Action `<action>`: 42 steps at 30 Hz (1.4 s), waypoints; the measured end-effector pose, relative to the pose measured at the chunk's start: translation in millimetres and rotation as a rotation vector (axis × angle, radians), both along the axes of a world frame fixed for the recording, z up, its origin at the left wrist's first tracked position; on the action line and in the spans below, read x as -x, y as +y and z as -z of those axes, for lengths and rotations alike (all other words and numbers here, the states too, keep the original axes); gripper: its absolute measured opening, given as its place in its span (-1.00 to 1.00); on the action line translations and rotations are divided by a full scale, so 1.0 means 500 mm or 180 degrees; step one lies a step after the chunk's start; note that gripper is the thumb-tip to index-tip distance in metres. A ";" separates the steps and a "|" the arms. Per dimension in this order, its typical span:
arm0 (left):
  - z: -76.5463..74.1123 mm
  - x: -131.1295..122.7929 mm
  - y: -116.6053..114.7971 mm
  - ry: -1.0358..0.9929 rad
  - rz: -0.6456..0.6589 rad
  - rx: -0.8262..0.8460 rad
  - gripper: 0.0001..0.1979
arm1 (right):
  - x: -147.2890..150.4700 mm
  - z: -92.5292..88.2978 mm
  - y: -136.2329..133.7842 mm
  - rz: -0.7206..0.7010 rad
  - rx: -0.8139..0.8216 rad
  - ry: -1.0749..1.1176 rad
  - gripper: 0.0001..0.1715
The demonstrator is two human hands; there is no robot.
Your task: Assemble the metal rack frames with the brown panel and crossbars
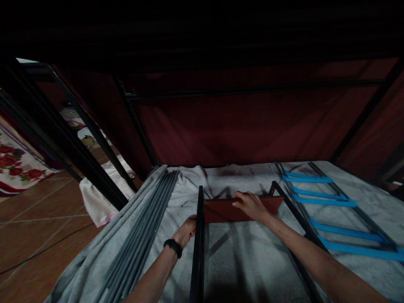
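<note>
A black frame (198,248) with two long rails stands over the grey cloth in front of me. Between its rails, near the far end, sits a reddish-brown board (217,211). My left hand (188,228), with a black band on its wrist, is closed at the outer side of the left rail; some of its fingers are hidden behind the rail. My right hand (250,205) grips the board's upper edge, fingers bent over it.
Several grey tubes (148,227) lie side by side on the grey cloth (176,206) at left. To the right lies a dark frame with blue crossbars (325,200). Dark red fabric (221,126) on black bars closes off the back. A striped cloth (101,198) drapes near the tiled floor (47,223).
</note>
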State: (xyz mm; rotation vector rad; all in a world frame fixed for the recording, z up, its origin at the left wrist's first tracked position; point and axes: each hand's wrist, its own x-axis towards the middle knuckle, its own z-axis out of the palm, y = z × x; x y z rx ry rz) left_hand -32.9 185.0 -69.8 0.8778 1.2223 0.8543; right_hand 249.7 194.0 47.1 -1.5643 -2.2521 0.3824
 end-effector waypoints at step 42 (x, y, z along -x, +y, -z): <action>-0.026 -0.002 -0.005 0.0290 -0.0046 -0.0511 -0.79 | 0.006 0.007 -0.019 -0.0136 -0.0132 -0.0132 -0.73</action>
